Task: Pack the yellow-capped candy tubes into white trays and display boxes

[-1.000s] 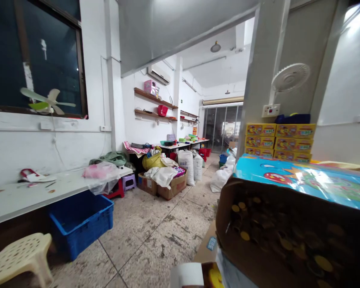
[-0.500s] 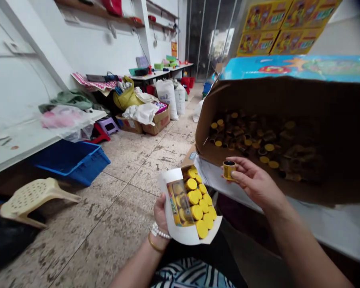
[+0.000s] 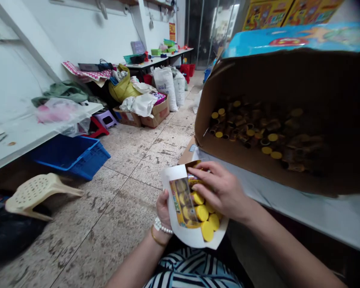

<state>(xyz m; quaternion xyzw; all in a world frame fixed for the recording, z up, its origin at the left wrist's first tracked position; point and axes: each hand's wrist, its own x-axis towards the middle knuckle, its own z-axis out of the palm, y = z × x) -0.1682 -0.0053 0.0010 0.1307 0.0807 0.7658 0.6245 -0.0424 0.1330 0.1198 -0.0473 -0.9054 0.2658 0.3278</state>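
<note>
My left hand (image 3: 164, 212) is wrapped round the left side of a white printed box (image 3: 177, 200) with a clear window, tilted over my lap. Several small tubs with yellow lids (image 3: 202, 213) lie packed in its open side. My right hand (image 3: 217, 188) is over the upper end of the box, fingers bent round a small yellow tub (image 3: 193, 180) that is mostly hidden by them. To the right, a large cardboard carton (image 3: 210, 150) lies open toward me, with many more small tubs (image 3: 250, 133) inside, some with yellow lids.
The carton rests on a white table (image 3: 303, 212). At the left are a cream plastic stool (image 3: 33, 192), a blue crate (image 3: 78, 160) and a white table (image 3: 15, 140) with plastic bags. White sacks (image 3: 165, 86) and cardboard boxes stand farther back. Yellow printed boxes (image 3: 267, 14) are stacked behind the carton.
My right hand has moved left and down from in front of the carton, bringing the small tub to the upper end of the white box. My left hand still holds the box. The view has shifted slightly.
</note>
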